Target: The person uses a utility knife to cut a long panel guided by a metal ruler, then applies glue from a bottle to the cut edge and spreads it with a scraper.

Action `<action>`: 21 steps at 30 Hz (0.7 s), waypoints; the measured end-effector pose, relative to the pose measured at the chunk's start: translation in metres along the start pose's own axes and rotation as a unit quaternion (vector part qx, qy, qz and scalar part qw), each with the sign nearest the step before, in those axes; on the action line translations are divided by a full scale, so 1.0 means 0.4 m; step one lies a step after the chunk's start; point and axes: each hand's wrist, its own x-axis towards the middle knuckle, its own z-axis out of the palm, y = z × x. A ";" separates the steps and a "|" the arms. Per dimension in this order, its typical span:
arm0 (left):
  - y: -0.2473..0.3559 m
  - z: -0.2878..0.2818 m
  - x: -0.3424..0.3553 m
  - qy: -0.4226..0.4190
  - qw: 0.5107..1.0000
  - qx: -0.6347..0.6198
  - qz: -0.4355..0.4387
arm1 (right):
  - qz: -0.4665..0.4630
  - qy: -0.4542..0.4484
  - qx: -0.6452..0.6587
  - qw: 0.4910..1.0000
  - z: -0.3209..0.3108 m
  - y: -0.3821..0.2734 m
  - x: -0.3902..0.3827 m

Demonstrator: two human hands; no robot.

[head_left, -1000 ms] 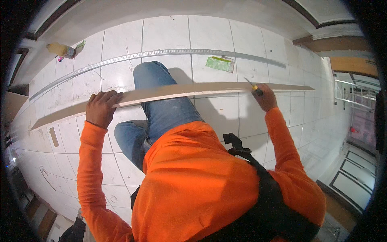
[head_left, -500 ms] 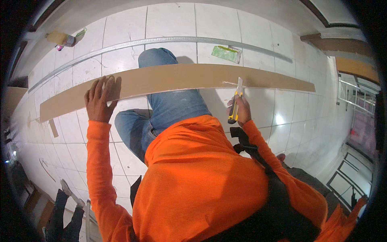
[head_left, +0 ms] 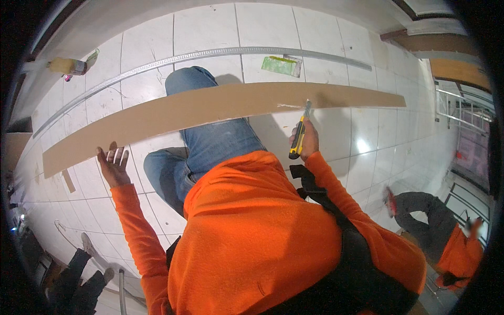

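A long brown board strip point(head_left: 210, 106) lies across my bent leg, above the tiled floor. Its near edge is pale, with a torn whitish patch right of the middle. My right hand point(head_left: 307, 139) grips a yellow and black utility knife point(head_left: 297, 137), its blade out and its tip over the board by that patch. My left hand point(head_left: 114, 164) is turned partly up with its fingers spread, just at the strip's near edge toward the left end. Nothing is in that hand.
Past the board lies a long metal strip point(head_left: 210, 52). A green and white packet point(head_left: 282, 66) and a yellowish bottle point(head_left: 67, 66) are on the floor. A small offcut point(head_left: 68, 181) lies at left. Another person point(head_left: 425, 210) is at right; another's legs point(head_left: 81, 278) at lower left.
My left hand has come off the top of the board and opened by its near edge. My right hand keeps the knife, now slightly lower. A person at right has come further into view.
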 end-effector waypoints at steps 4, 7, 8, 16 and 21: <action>-0.038 0.066 -0.010 -0.053 0.981 -0.166 -0.091 | 0.018 0.001 -0.031 0.999 0.016 0.004 -0.003; -0.055 0.125 -0.032 -0.127 0.977 -0.151 -0.085 | 0.008 0.003 -0.057 0.998 0.038 0.008 -0.017; -0.058 0.141 -0.044 -0.150 0.975 -0.148 -0.074 | 0.009 0.003 -0.056 0.998 0.048 0.010 -0.022; -0.022 0.196 -0.072 -0.054 0.991 -0.098 -0.069 | -0.031 0.000 -0.134 0.990 0.124 0.027 -0.063; -0.033 0.221 -0.074 -0.057 0.993 -0.085 -0.054 | -0.021 0.001 -0.150 0.988 0.148 0.004 -0.083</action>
